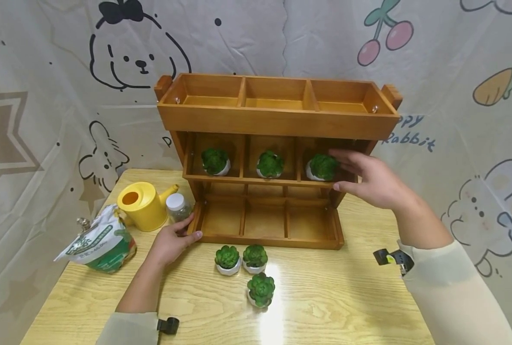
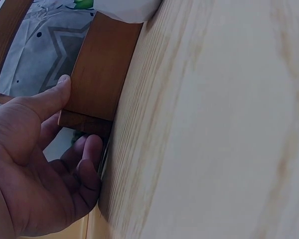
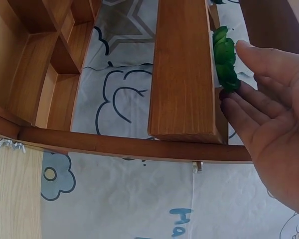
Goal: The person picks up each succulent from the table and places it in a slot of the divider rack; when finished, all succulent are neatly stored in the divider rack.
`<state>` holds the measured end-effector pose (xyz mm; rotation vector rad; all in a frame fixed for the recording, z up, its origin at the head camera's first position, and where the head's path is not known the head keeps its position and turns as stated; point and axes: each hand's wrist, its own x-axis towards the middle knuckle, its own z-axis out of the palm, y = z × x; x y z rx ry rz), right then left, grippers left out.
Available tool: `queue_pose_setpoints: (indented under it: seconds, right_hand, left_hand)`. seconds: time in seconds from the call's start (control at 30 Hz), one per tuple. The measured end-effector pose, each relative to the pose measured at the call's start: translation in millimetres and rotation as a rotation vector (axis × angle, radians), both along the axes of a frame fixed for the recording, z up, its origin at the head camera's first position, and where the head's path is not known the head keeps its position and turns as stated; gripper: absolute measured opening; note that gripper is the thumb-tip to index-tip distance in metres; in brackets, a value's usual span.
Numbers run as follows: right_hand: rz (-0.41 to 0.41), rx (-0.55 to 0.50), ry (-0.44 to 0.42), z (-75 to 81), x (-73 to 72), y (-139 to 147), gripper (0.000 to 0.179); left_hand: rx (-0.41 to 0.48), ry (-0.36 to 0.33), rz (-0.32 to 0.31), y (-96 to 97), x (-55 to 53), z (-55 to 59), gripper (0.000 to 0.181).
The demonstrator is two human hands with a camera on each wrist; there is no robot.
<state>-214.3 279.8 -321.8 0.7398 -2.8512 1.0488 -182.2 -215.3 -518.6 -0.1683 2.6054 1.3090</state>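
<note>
A brown wooden shelf rack [image 1: 277, 122] with three tiers of compartments stands at the back of the table. At its lower left corner my left hand [image 1: 171, 242] grips the bottom tier, thumb on the front board [image 2: 102, 69] and fingers bent around the end. My right hand [image 1: 370, 179] reaches to the right end of the middle tier, its fingers extended beside a potted green succulent [image 1: 323, 167]. Fingertips are right at the leaves [image 3: 225, 59] in the right wrist view. Two more succulents, left [image 1: 215, 161] and centre [image 1: 270, 164], sit in the same tier.
In front of the rack several succulents in white pots [image 1: 261, 290] stand on the table [image 1: 325, 297]. Left of it are a yellow watering can [image 1: 145, 211], a white-lidded clear jar [image 1: 177, 206] and a green-and-white bag [image 1: 105, 244]. A printed curtain [image 1: 247, 38] hangs behind.
</note>
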Motion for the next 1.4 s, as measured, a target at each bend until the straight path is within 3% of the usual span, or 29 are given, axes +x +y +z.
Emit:
queue_pose_setpoints:
  seconds: [0.17,0.9,1.17,1.4]
  right_hand:
    - [-0.007,-0.025,0.007,2.5,7.7,0.1,0.068]
    - [-0.045,0.075,0.096,-7.9,40.5,1.4,0.071]
    - [0.018,0.049,0.186,-18.6,49.4,-2.0,0.072]
    - [0.045,0.002,0.164,-25.4,55.9,-6.6,0.073]
  left_hand:
    - [-0.005,-0.004,0.001,0.3,0.0,0.2,0.078]
    - [0.003,-0.015,-0.003,-0.1,0.4,1.3,0.082]
    - [0.001,-0.012,-0.001,-0.3,-0.2,1.5,0.078]
    - [0.003,-0.011,-0.005,0.3,-0.5,0.5,0.080]
